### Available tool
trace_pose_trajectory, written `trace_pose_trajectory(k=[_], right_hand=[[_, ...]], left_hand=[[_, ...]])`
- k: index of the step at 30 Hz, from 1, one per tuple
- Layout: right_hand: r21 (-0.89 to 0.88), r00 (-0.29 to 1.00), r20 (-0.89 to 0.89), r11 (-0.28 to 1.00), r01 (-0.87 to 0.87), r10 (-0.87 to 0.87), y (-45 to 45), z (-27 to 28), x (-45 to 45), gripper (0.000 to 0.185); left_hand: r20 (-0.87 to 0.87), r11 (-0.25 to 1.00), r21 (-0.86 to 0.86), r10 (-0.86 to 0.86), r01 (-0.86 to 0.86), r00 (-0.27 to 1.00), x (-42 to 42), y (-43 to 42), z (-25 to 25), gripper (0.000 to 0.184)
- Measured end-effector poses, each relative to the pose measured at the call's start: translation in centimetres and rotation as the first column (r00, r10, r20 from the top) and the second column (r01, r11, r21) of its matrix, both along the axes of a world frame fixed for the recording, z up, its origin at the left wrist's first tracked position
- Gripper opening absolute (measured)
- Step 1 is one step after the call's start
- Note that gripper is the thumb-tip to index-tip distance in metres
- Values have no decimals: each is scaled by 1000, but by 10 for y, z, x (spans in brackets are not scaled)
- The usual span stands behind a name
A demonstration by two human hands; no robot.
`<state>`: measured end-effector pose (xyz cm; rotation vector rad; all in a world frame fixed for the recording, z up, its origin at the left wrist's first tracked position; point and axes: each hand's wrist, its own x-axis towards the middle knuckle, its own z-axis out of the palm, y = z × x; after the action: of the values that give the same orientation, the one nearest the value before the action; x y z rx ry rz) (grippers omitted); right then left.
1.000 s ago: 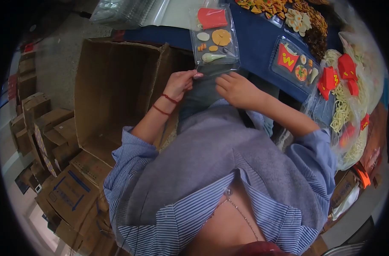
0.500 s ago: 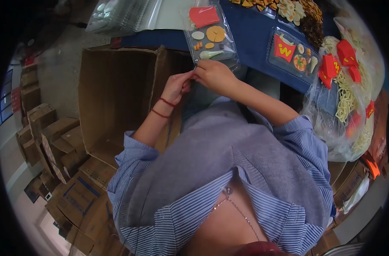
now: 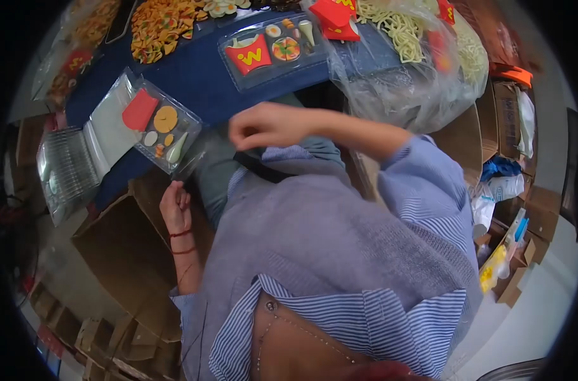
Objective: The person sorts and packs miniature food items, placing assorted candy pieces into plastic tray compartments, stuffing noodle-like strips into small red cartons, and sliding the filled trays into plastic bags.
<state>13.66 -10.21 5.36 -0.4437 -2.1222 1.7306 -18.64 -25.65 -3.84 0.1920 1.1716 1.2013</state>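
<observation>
My left hand [image 3: 176, 206] is closed at the near corner of a clear plastic tray [image 3: 190, 120], its fingertips pinched at the tray's edge. Set in that tray are a red fries-box piece [image 3: 140, 110], a round tan piece [image 3: 165, 119] and several small food-shaped pieces. My right hand [image 3: 260, 127], blurred, is raised in front of the table with its fingers curled; whether it holds anything is hidden. Beyond it lies a second clear tray [image 3: 257, 79] with a red fries box [image 3: 249, 56], a round pizza-like piece [image 3: 286, 48] and other small pieces.
Stacked clear trays [image 3: 67, 168] lie at the left. Food-shaped pieces [image 3: 165, 28] are heaped at the table's back. A plastic bag [image 3: 397, 89] with noodle-like strands [image 3: 400, 38] and red boxes is at the right. An open cardboard box [image 3: 124, 254] stands below the table at left.
The view has swung toward the right, so the trays appear further left. My right hand has come away from my left hand and the tray corner. My left hand remains at the tray.
</observation>
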Motion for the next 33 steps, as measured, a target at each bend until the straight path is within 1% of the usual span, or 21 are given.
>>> trace_pose_trajectory(k=[2,4,5,6,7,8,9,10,11,13,15,17,18,20,22,25,26,27,29,30,33], right_hand=[[-573,956,129,807,-145,263,19,30,115,18],[-786,890,325,615,65,321,-3,31,234,11],[-786,767,484,595,169,421,-30,9,284,11],[-757,284,645,644,113,709,-58,-39,359,16],[-759,281,641,644,94,714,-58,-31,342,16],[-641,142,768,751,159,625,-64,-7,304,19],[-496,-15,862,850,180,507,-63,20,260,23],[-343,-163,916,925,161,368,-64,29,220,26],[110,-74,989,975,-194,-127,-65,15,185,20],[688,520,673,703,-179,-526,-48,7,120,26],[868,936,151,495,28,-319,-15,-5,47,55],[897,923,341,353,-264,-176,4,-11,-9,74],[901,932,333,342,-268,-147,13,-25,-24,74],[925,931,356,172,-339,-81,24,-58,-48,78],[950,962,268,184,-254,-53,29,-58,-60,63],[920,998,63,386,-58,1,33,-67,-68,44],[859,991,-77,497,123,-111,29,-70,-72,33],[758,950,-197,577,305,-242,23,-70,-76,23],[620,920,-93,701,352,-380,12,-66,-87,17],[460,872,39,784,417,-487,10,-64,-92,11],[594,729,221,683,426,-648,22,-61,-106,2]], left_hand=[[-192,998,54,-22,33,981,6,0,6,21],[-217,995,65,-60,76,974,9,1,11,22],[-252,988,81,-107,131,962,8,0,15,22],[-261,990,74,-100,123,960,5,-3,20,22],[-476,982,-19,-173,186,862,2,-5,26,18],[-661,968,-125,-244,216,710,-3,-5,32,15],[-675,977,-124,-210,172,708,0,-4,35,15],[-945,958,43,-53,284,323,7,-3,39,13],[-979,891,91,162,445,-126,12,-6,43,16],[-908,789,99,321,606,-270,20,-2,45,28],[-898,715,71,349,695,-268,24,3,38,29],[-832,676,42,431,735,-349,23,10,22,26],[-828,700,38,422,713,-370,22,13,22,26],[-795,663,40,475,748,-378,19,20,26,19],[-826,676,140,483,723,-291,21,26,36,16],[-886,720,337,461,607,-55,22,33,38,13],[-898,758,414,430,503,92,22,35,37,13],[-899,761,412,428,501,89,25,36,36,13],[-868,887,416,320,202,380,31,39,32,16],[-867,886,418,323,202,379,32,42,27,16],[-816,913,406,343,39,466,32,50,6,21]])
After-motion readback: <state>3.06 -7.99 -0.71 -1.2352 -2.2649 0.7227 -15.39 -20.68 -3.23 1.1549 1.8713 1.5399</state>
